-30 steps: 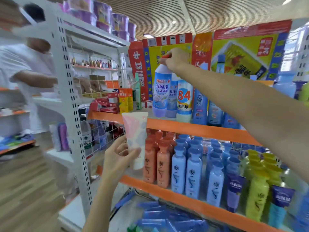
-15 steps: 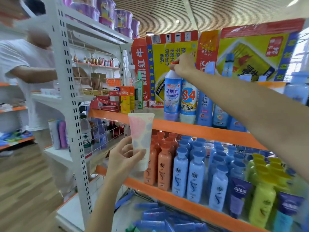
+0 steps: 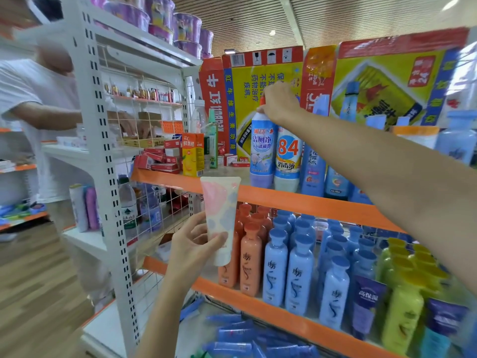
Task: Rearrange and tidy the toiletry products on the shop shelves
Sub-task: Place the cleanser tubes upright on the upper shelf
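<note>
Toilet cleaner bottle (image 3: 262, 148), blue-white with red cap, upright on upper shelf (image 3: 304, 202), near its front orange edge, touching the "84" disinfectant bottle (image 3: 288, 161) on its right side. Right hand (image 3: 280, 104) reaches over, fingers pinched around the red cap at the bottle top. More blue bottles (image 3: 313, 169) further right along same shelf, just beside the 84 bottle.

Left hand (image 3: 192, 244) grips a white tube (image 3: 220, 215) with pink and blue blotches, crimped end up, cap end down, held in the air in front of the shelf edges, not resting on anything. Thumb across tube's lower front.

Middle shelf (image 3: 258, 301): orange shampoo bottles (image 3: 250, 259) at left end, light blue bottles (image 3: 299, 272) next, then purple tubes (image 3: 366, 303) and green-yellow bottles (image 3: 402, 313) toward right. All upright in rows. Bottom level: blue packs (image 3: 240, 337) lying flat, blurred.

Upper shelf left end: yellow juice carton (image 3: 193, 155), red small boxes (image 3: 160, 158), green slim bottle (image 3: 213, 140). Behind the bottles, big red-yellow cardboard cartons (image 3: 258, 81) stand against the back.

Left side: white shelf rack (image 3: 103, 151) with wire grid, purple cups (image 3: 165, 19) stacked on top. Another person in white shirt (image 3: 33, 99) behind it, blurred.
</note>
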